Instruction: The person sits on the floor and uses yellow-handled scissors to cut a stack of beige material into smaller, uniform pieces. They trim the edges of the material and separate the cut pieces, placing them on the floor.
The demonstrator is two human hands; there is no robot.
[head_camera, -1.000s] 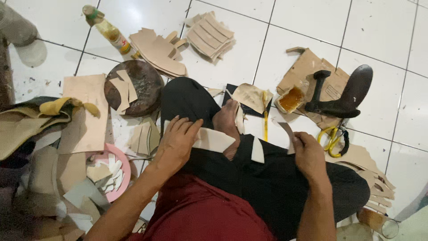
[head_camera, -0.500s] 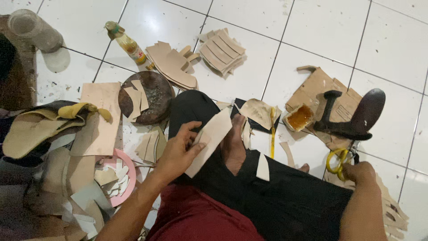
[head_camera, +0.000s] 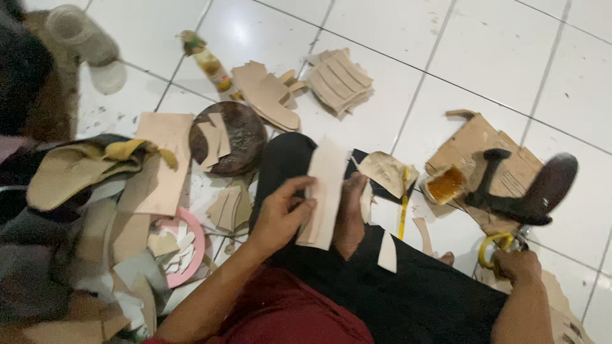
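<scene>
Leather strip: I saw a pale leather strip [head_camera: 324, 191] standing nearly upright over the lap, its lower end near the bare foot [head_camera: 349, 213].
Left hand: my left hand [head_camera: 278, 216] pinched the strip's lower left edge, thumb in front, fingers curled behind it.
Right hand: my right hand [head_camera: 517, 266] lay low at the right, closed around the yellow-handled scissors [head_camera: 496, 245] on the floor, well apart from the strip.
Lap: a small pale offcut [head_camera: 387, 251] rested on the black trousers [head_camera: 408, 293].
Floor, right: a black iron shoe last [head_camera: 529, 191] stood on cardboard [head_camera: 484, 143], beside an open glue tin [head_camera: 444, 185].
Floor, left: a round dark block [head_camera: 237, 137] carried leather scraps; a pink plate [head_camera: 194, 255] lay nearer.
</scene>
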